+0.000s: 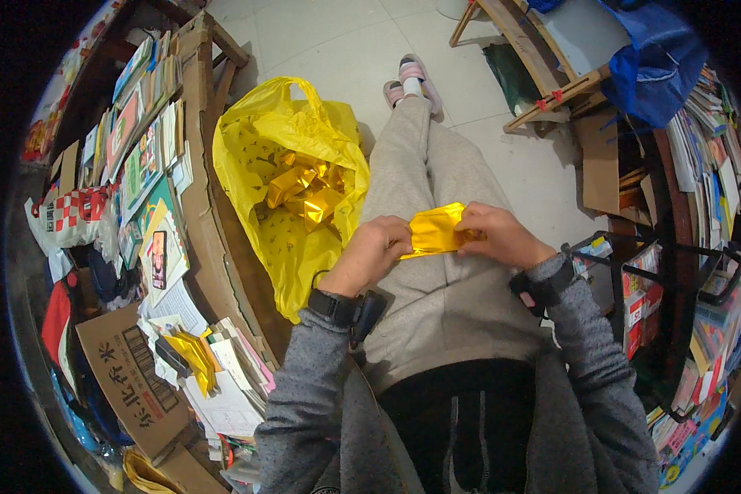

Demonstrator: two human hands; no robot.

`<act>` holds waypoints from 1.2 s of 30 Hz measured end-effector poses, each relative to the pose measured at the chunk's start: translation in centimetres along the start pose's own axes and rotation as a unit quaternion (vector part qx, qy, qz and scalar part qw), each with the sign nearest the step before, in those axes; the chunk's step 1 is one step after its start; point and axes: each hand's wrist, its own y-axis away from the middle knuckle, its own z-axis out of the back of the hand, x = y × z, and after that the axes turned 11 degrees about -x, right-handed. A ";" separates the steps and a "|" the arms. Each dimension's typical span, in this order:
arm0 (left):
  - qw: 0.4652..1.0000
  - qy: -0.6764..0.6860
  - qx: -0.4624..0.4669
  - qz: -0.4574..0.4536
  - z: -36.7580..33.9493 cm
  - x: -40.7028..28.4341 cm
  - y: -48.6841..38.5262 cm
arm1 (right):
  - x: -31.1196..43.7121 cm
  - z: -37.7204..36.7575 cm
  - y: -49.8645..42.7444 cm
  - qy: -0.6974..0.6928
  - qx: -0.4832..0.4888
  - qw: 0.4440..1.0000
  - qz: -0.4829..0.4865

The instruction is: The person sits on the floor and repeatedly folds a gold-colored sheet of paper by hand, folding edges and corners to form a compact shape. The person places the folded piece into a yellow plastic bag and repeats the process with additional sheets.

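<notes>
Above my lap, a sheet of shiny gold foil paper (pixel 435 231) is stretched between my two hands. My left hand (pixel 375 250) pinches its left edge, and my right hand (pixel 499 234) grips its right edge, where some of the foil is bunched under the fingers. To the left of my legs stands a yellow plastic bag (pixel 234 142), its mouth open, with several folded gold foil pieces (pixel 312 191) inside. More gold foil (pixel 194 361) lies on the papers at the lower left, beside a dark object.
Stacks of books and papers (pixel 142 148) cover the table on the left, with a lit phone (pixel 159 259) among them. A cardboard box (pixel 129 376) is at lower left. To the right are a black metal frame (pixel 673 247), a wooden stool (pixel 531 55) and a blue bag (pixel 654 68).
</notes>
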 end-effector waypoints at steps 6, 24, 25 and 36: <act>0.996 -0.077 -0.032 0.042 -0.3 -1.2 0.2 | 1.1 0.0 -0.4 0.070 0.008 0.997 0.013; 0.941 0.106 -0.293 0.129 0.2 -4.7 2.5 | 6.2 -0.8 -1.4 0.229 -0.172 0.949 0.135; 0.944 0.087 -0.292 0.126 0.4 -4.9 2.5 | 6.4 -0.7 -1.4 0.232 -0.165 0.950 0.130; 0.891 -0.069 -0.447 0.033 2.0 -5.4 2.4 | 6.7 2.0 -0.3 0.117 -0.256 0.943 -0.177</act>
